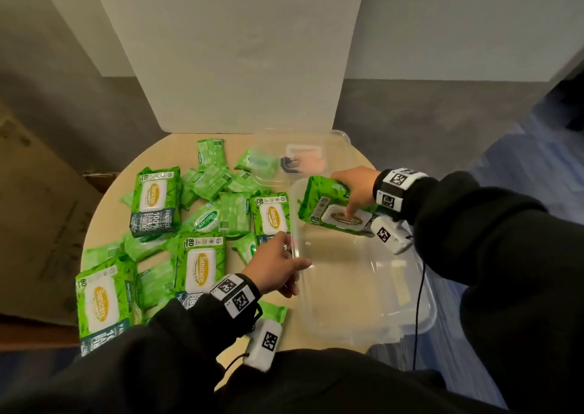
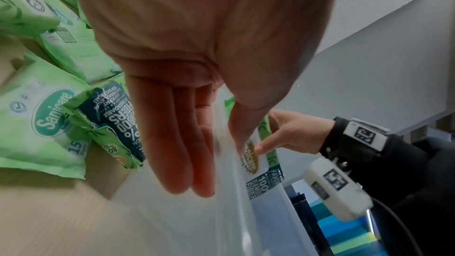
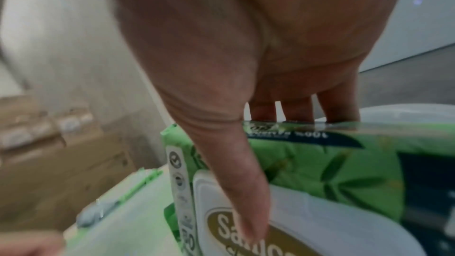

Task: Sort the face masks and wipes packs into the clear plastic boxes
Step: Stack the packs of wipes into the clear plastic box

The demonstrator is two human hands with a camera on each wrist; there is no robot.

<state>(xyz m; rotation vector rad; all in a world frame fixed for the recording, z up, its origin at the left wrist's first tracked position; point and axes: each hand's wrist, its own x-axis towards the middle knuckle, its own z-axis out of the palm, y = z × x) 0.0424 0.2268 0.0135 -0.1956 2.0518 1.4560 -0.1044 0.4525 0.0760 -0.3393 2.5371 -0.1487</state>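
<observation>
Right hand (image 1: pixel 357 189) fingers pinching wipes pack (image 1: pixel 331 206) over clear box (image 1: pixel 363 325); left hand (image 1: pixel 278 266) apparently gripping rim.

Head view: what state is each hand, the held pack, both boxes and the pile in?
Right hand: grips a large wipes pack.
Large wipes pack: tilted, above the near box's far end.
Left hand: holds the near box's left wall.
Near clear box: open, nothing lying in it.
Far clear box: open.
Wipes pile: loose on the table.

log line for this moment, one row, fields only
step: placing wipes pack into clear box | right hand: grips pack over box | left hand: holds box rim | box: empty
</observation>
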